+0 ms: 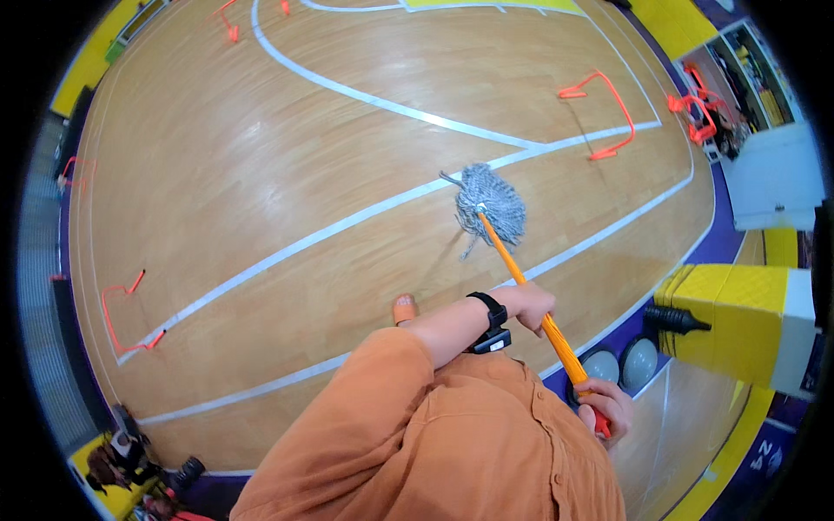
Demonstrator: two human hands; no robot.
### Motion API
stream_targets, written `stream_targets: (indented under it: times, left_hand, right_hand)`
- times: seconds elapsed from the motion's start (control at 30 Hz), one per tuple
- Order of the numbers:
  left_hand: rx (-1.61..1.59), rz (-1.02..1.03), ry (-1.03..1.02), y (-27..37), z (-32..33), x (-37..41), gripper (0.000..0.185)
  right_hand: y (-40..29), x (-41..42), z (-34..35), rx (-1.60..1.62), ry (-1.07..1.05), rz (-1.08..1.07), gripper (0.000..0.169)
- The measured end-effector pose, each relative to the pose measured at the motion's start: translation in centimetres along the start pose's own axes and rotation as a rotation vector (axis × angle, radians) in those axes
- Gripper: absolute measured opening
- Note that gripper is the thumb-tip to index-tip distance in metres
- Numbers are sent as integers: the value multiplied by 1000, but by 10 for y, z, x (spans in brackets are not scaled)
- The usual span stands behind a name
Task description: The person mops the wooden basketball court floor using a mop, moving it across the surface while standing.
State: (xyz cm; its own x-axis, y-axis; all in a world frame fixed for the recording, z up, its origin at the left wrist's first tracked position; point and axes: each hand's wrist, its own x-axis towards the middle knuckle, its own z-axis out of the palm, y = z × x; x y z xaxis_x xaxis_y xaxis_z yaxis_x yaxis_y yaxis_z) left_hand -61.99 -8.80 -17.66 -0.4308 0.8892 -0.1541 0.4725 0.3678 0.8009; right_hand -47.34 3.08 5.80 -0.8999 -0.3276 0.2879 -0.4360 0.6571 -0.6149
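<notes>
A string mop with a grey yarn head [492, 203] rests on the wooden court floor [365, 189], its strands spread beside a white court line. From the head, the orange mop handle [505, 251] slants down towards my body. My left hand [537, 307] grips the handle partway along, and a black wristband with a device sits on that wrist. Near my right side, my right hand [607, 407] is closed around the handle's upper end, where a red tip [601, 424] shows. My foot in an orange sandal [404, 308] stands on the boards left of the mop.
Orange hurdles stand on the court: one to the right [629, 114], another at the left [107, 319]. At right are a yellow padded pillar [723, 325], a black cone stack [674, 319], grey domes [638, 363] and a shelf unit [749, 71]. Bags [117, 459] lie lower left.
</notes>
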Motion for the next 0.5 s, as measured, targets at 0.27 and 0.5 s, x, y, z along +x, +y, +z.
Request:
stream_targets:
  times: [0.27, 0.5]
  left_hand:
    - [-97, -312, 499, -51, -3, -96, 18]
    - [-12, -614, 942, -73, 17, -186, 8]
  right_hand:
    - [3, 66, 35, 79, -365, -274, 12]
    - [-15, 125, 85, 243, -708, -384, 12]
